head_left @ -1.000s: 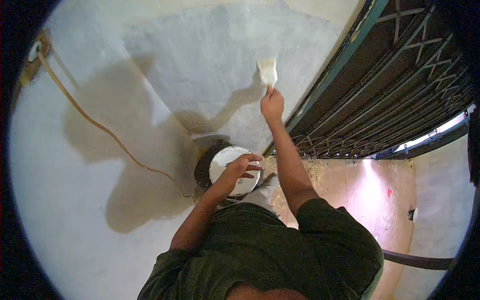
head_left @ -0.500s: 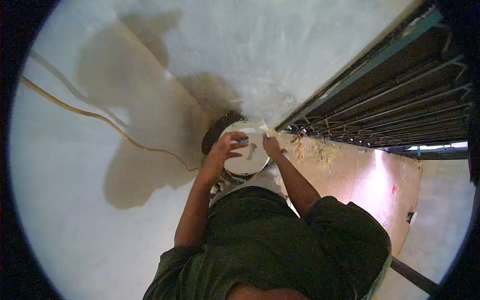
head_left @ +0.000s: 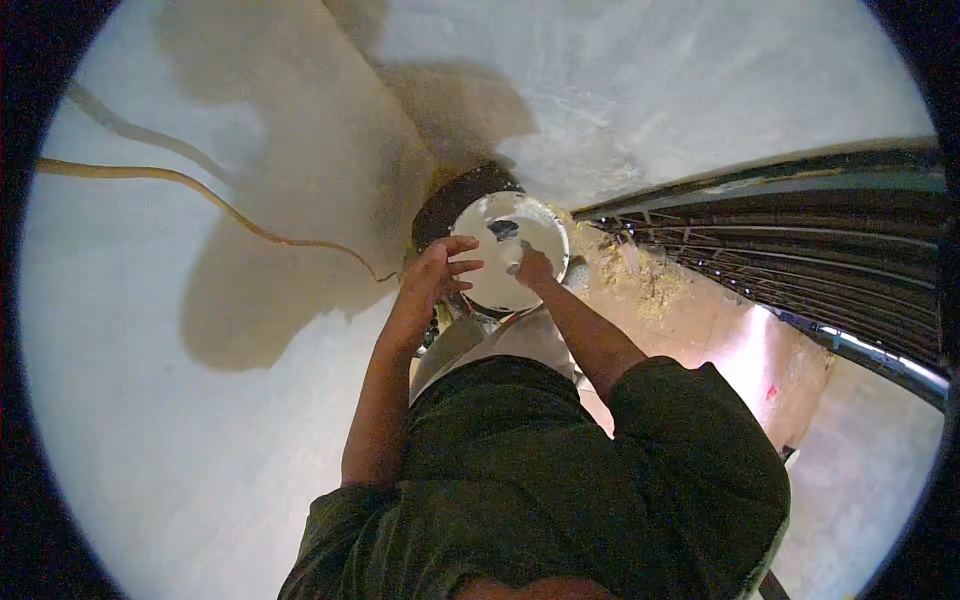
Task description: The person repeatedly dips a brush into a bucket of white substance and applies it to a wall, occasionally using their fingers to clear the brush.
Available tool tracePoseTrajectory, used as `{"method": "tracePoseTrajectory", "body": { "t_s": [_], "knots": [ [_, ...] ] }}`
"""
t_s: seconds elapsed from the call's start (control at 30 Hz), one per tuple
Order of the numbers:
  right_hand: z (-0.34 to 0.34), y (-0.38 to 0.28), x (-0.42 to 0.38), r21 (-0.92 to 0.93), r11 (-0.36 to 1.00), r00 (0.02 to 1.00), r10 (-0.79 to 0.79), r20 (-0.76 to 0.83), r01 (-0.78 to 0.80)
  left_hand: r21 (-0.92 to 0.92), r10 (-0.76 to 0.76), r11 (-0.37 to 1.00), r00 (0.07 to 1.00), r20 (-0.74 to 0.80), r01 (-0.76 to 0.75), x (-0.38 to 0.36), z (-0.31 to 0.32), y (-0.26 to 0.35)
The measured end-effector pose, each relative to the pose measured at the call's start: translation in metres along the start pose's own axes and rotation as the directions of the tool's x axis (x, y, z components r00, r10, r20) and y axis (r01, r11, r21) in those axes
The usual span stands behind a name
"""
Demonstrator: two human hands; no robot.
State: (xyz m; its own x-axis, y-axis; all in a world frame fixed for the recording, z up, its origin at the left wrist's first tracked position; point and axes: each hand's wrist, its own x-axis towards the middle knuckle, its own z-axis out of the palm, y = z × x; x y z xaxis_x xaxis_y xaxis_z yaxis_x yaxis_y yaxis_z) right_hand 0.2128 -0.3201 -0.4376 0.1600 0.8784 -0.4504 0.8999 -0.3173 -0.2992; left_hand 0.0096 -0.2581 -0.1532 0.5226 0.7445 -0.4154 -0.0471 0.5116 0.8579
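Note:
A round bucket (head_left: 560, 222) of whitish paste (head_left: 487, 282) stands in front of my body, near the wall corner. Over its left rim, my left hand (head_left: 436, 275) has its fingers spread, with nothing visible between them. My right hand (head_left: 535, 270) reaches inside from the right, its fingers closed on a small pale-coated scraper (head_left: 512, 253). The scraper's handle is hidden in the fist, and its end lies close over the paste. Beyond it, a dark grey patch (head_left: 503, 230) shows in the bucket.
A dark round object (head_left: 455, 205) stands behind the bucket, against the corner. Along the left wall (head_left: 300, 200) hangs a tan cable (head_left: 215, 205). To the right are a dark slatted metal frame (head_left: 790, 235) and yellowish debris (head_left: 640, 280) on the tiled floor (head_left: 700, 335).
The view has shifted, so the frame on the right looks flatter. My right hand has moved from the bucket's right rim inward over the paste. My left hand has drawn back toward the left rim.

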Motion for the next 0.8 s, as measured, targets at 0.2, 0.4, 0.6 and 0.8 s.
{"method": "tracePoseTrajectory", "body": {
  "t_s": [0.2,0.4,0.6,0.8],
  "knots": [
    [0.038,-0.002,0.022,0.047,0.981,0.977,0.182,0.114,-0.188,-0.009,-0.061,0.998,0.994,-0.086,0.060,-0.013,-0.016,-0.008],
    [0.056,-0.008,0.030,-0.080,0.965,0.923,0.262,0.282,-0.250,-0.033,-0.204,0.979,0.956,-0.209,0.201,-0.018,-0.033,-0.025],
    [0.101,0.015,0.060,-0.010,0.828,0.735,0.503,0.456,-0.560,-0.085,-0.091,0.994,0.973,-0.212,0.074,-0.027,-0.034,-0.033],
    [0.039,-0.026,0.041,0.084,0.870,0.816,0.417,0.400,-0.485,-0.104,-0.160,0.984,0.968,-0.194,0.142,-0.031,-0.034,-0.040]
  ]
}}
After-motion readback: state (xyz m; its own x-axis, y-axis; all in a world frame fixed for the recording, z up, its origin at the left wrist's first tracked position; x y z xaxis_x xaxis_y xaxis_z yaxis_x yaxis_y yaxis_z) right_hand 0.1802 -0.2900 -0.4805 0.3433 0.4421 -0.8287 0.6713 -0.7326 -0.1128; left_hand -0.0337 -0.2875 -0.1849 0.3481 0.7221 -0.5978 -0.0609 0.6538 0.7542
